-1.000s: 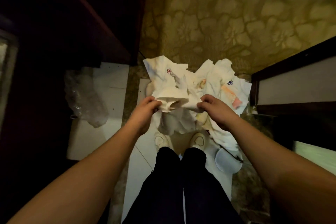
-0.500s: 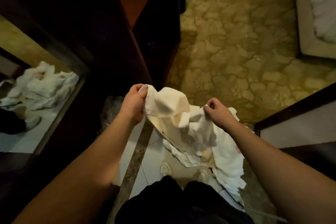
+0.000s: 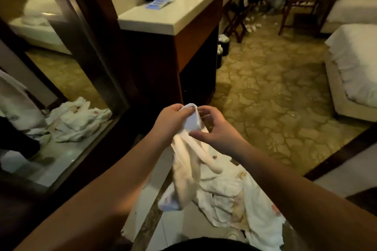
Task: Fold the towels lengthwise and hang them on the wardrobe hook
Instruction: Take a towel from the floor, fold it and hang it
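Note:
A white towel (image 3: 188, 171) hangs in front of me, its top corner gripped by my left hand (image 3: 172, 121) at chest height. My right hand (image 3: 214, 128) is right beside it, thumb and fingers spread and touching the towel's upper edge without a clear grip. The towel's lower end droops to a pile of several more white towels (image 3: 240, 197) on the floor by my feet. No wardrobe hook shows in this view.
A dark-framed mirror (image 3: 51, 87) at the left reflects the towel pile. A wooden cabinet with a white top (image 3: 173, 20) stands ahead, with a jar and boxes on it. White beds (image 3: 355, 63) are at the right, chairs at the back, patterned carpet between.
The towel has been lifted off the pile and my hands have come together at its top corner. My view has risen from the floor to the room.

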A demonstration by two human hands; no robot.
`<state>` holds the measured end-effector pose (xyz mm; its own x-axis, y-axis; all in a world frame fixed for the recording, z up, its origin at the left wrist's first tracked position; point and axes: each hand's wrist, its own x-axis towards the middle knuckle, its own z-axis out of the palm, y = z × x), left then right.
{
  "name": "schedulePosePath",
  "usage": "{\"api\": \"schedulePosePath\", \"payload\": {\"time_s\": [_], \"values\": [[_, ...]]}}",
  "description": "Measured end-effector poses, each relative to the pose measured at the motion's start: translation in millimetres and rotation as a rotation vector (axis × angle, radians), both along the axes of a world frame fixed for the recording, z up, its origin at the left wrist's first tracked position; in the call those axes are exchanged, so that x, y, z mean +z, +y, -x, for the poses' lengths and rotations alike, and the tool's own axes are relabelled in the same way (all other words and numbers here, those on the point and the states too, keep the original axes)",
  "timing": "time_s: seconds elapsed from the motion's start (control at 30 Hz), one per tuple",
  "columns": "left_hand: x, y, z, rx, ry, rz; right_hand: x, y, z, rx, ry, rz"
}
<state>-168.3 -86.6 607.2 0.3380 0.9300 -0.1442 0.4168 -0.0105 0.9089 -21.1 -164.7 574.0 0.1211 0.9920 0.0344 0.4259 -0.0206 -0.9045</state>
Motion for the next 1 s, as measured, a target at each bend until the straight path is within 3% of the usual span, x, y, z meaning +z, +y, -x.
{"api": "schedulePosePath", "payload": {"time_s": [0.17,0.37,0.63,0.8,1.0], "values": [[21.8,-36.5,46.2,-0.035,-0.052,-0.024,19.0,-28.3,47.1,-0.192,-0.130,-0.111],[49.5,-85.1,126.5,-0.058,-0.150,-0.063,56.0,-69.3,91.6,-0.263,-0.052,-0.170],[87.2,-159.4,215.8,-0.114,-0.292,-0.075,145.4,-124.8,188.3,0.019,-0.204,-0.292],[105.1,-227.3,261.6,-0.140,-0.348,-0.006,172.3,-169.6,236.0,0.151,-0.285,-0.262],[118.1,-324.6,306.3,0.022,-0.424,-0.049,180.8,-239.3,285.0,0.322,-0.253,-0.291]]}}
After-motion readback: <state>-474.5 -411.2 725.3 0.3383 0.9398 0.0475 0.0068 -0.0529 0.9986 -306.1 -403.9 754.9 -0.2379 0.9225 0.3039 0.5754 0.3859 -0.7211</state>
